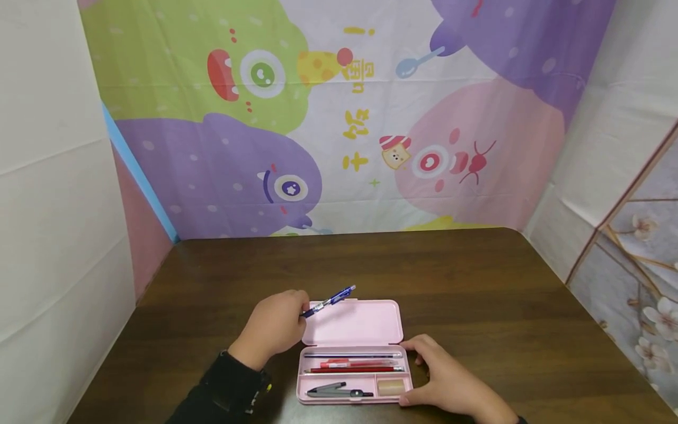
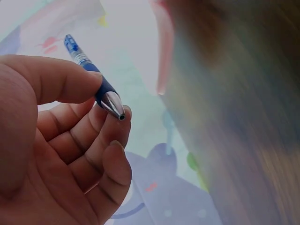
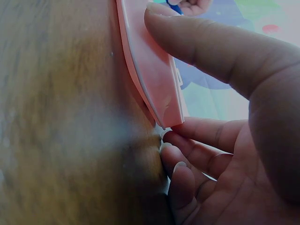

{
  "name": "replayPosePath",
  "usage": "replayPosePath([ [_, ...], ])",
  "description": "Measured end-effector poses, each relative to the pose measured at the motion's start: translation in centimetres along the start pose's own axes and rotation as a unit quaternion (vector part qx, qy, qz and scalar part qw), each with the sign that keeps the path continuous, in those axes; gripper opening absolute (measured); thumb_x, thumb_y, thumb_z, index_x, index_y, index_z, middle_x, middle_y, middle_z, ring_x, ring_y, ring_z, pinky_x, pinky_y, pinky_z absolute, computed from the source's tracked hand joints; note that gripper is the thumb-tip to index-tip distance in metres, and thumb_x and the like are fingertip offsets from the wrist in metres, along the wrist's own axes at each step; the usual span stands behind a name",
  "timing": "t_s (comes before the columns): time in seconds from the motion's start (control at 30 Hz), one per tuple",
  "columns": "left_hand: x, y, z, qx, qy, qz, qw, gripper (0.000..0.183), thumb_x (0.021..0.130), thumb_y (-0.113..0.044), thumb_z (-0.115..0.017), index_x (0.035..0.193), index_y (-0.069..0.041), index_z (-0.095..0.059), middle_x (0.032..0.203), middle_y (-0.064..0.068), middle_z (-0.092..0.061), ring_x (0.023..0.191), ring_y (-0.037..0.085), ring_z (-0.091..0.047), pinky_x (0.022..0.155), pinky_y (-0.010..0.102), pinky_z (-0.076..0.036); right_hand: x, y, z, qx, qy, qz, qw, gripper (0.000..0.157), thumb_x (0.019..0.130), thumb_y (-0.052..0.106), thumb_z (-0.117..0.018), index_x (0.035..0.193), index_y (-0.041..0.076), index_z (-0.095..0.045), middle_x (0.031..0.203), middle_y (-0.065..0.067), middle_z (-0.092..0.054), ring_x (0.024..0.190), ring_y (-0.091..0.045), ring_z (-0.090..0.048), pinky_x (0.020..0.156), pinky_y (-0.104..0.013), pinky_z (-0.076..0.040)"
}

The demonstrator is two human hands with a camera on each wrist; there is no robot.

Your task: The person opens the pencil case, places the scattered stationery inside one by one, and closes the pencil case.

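In the head view a pink pencil case [image 1: 354, 323] lies on the table with its lid folded back. My left hand [image 1: 278, 323] pinches a blue pen [image 1: 335, 298] between thumb and fingers, above the lid's left side. The left wrist view shows the silver tip of this pen [image 2: 112, 104] past the fingertips. My right hand [image 1: 447, 374] holds the case's right end, thumb by the front corner, fingers by the back one. Inside are a dark pencil [image 1: 349, 355], a red pen [image 1: 339, 363], a red pencil [image 1: 360, 370], a grey compass [image 1: 344, 393] and a tan eraser [image 1: 391, 387].
The case stands near the front of the dark wooden table [image 1: 450, 277]. A cartoon-printed cloth [image 1: 349, 200] hangs behind the table's far edge. Pale cloth walls [image 1: 58, 194] rise on both sides, and a flower-patterned panel [image 1: 646, 247] is at the right.
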State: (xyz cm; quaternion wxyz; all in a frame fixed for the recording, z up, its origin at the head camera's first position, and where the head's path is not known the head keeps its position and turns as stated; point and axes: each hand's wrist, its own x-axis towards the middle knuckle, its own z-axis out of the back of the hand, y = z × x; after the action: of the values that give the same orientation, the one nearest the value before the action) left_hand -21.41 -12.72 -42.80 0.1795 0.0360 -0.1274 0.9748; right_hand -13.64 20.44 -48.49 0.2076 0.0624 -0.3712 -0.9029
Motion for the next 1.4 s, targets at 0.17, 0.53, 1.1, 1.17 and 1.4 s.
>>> replayPosePath([
  [0.17,-1.2,-0.8,0.2,-0.005,-0.031,-0.013,0.9994,0.010,0.079,-0.013,-0.068,0.086,-0.018,-0.064,0.074,-0.009,-0.055,0.063,0.010,-0.048,0.061,0.031,-0.045,0.0,0.1,0.1,0.003,0.005,-0.005,1.000,0.080,0.064,0.058,-0.083,0.128,0.018,-0.054,0.117,0.006,-0.049,0.098,-0.016,-0.047,0.083,-0.032,-0.045],
  [0.53,-2.5,-2.5,0.6,-0.004,-0.062,-0.041,0.9972,0.011,0.076,-0.012,-0.069,0.082,-0.019,-0.062,0.071,-0.011,-0.051,0.060,0.008,-0.045,0.057,0.028,-0.041,-0.1,0.2,-0.1,0.004,-0.009,0.004,1.000,0.078,0.063,0.053,-0.086,0.127,0.019,-0.055,0.118,0.008,-0.051,0.096,-0.015,-0.048,0.082,-0.031,-0.045],
  [1.1,-2.5,-4.1,-0.4,0.058,-0.046,-0.156,0.9850,0.008,0.084,-0.013,-0.069,0.092,-0.015,-0.067,0.085,-0.003,-0.065,0.078,0.015,-0.061,0.082,0.036,-0.053,0.0,0.3,0.1,0.003,0.001,-0.005,1.000,0.080,0.064,0.055,-0.084,0.128,0.020,-0.053,0.117,0.007,-0.049,0.098,-0.016,-0.048,0.083,-0.031,-0.046],
  [1.17,-2.4,-4.1,-0.7,0.062,-0.035,-0.152,0.9858,0.007,0.086,-0.014,-0.069,0.092,-0.016,-0.067,0.085,-0.003,-0.065,0.078,0.016,-0.061,0.081,0.036,-0.053,0.0,0.3,0.2,0.004,0.001,-0.002,1.000,0.080,0.064,0.055,-0.085,0.128,0.019,-0.053,0.117,0.006,-0.049,0.098,-0.016,-0.048,0.082,-0.032,-0.046],
  [1.4,-2.1,-4.2,-1.7,0.076,0.017,-0.129,0.9886,0.010,0.085,-0.018,-0.072,0.093,-0.017,-0.067,0.087,-0.003,-0.066,0.078,0.015,-0.061,0.079,0.036,-0.052,-0.1,0.2,0.1,0.003,-0.005,0.009,1.000,0.080,0.064,0.054,-0.085,0.128,0.017,-0.053,0.116,0.005,-0.049,0.096,-0.016,-0.047,0.079,-0.030,-0.045],
])
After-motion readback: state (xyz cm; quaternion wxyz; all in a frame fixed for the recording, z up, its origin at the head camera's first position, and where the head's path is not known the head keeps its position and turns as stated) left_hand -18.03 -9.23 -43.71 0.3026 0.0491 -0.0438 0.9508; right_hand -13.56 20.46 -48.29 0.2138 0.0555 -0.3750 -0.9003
